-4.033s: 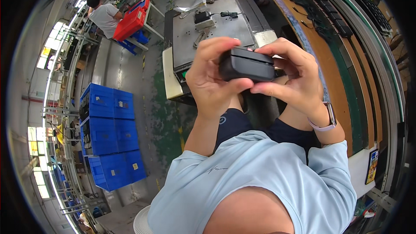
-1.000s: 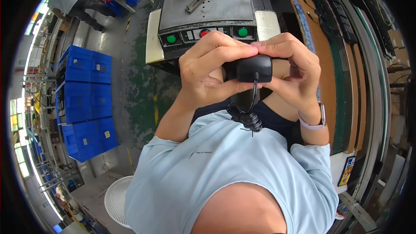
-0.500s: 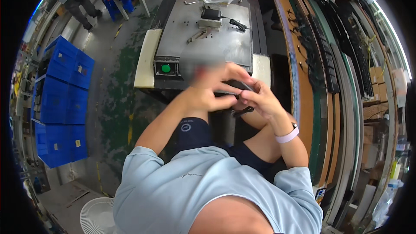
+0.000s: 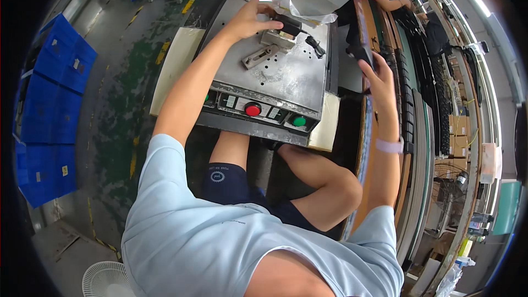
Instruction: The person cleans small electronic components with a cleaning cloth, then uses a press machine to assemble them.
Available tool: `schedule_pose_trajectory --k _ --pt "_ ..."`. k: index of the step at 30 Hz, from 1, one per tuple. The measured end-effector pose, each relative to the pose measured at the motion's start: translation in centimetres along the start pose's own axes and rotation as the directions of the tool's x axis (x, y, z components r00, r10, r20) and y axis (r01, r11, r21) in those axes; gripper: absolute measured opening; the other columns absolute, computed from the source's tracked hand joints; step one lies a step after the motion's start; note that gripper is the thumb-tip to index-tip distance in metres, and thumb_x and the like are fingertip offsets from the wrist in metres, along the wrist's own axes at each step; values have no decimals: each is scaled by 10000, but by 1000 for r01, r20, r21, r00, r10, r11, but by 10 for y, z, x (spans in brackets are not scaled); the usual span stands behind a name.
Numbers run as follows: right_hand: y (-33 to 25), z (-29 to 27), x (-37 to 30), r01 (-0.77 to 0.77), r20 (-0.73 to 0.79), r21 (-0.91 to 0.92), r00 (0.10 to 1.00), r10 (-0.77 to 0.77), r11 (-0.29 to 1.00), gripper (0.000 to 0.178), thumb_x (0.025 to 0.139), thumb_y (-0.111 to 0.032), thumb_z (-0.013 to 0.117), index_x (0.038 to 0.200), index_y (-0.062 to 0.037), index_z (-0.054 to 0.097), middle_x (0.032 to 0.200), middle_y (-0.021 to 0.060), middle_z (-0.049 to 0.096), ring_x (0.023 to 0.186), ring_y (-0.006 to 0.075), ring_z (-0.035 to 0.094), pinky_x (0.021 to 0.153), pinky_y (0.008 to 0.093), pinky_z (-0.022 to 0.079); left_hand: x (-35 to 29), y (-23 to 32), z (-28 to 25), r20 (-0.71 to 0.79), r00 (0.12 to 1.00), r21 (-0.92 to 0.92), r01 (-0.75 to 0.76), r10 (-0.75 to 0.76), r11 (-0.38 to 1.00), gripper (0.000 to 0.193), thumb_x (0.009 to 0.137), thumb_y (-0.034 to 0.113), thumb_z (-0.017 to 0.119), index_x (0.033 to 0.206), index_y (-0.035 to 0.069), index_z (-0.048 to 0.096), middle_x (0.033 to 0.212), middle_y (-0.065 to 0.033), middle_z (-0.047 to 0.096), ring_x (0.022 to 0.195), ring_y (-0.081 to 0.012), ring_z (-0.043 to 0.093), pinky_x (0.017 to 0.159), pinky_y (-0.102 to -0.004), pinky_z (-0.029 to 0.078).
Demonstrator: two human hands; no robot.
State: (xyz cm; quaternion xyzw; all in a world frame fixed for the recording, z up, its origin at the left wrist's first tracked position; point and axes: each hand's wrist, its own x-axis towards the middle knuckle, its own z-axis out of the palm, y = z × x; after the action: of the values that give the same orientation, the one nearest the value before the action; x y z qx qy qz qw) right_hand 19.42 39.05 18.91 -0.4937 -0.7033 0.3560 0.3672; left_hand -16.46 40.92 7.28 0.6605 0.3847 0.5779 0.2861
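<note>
Reaching with left grip over scuffed grey metal tabletop, thumb and fingers apart, thumb at left end of black adapter; cannot tell if pinched or only touched. Just below left grip, pivoted metal lever, dull and worn. Next, directly right of left grip: that same adapter, boxy, smooth dark casing, atop squarish metal block, lying lengthwise roughly left to right, slanting down rightward. Far nearer to left grip than to right. Then thin black cord, bundled in loops; above, crumpled clear film. Farthest right, well apart from block: right grip, closed around dark object, outline partly hidden.
</note>
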Motion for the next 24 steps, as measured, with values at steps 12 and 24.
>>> schedule_pose_trajectory --k 12,24 --pt "29 158 76 723 476 -335 684 -553 605 660 845 -204 717 1424 -80 425 1380 186 468 1175 321 525 984 375 445 -232 139 28 -175 757 -947 44 -629 317 421 928 277 625 1299 137 481 1113 -164 560 887 -229 572 734 -314 513" --pt "49 97 -90 605 570 -752 796 -202 261 1133 550 -311 878 1482 -85 275 1519 189 268 1407 365 274 1010 598 342 -236 69 25 -447 823 -34 376 -351 926 365 791 -31 665 1120 56 533 1112 -96 621 912 -200 591 809 -317 483"
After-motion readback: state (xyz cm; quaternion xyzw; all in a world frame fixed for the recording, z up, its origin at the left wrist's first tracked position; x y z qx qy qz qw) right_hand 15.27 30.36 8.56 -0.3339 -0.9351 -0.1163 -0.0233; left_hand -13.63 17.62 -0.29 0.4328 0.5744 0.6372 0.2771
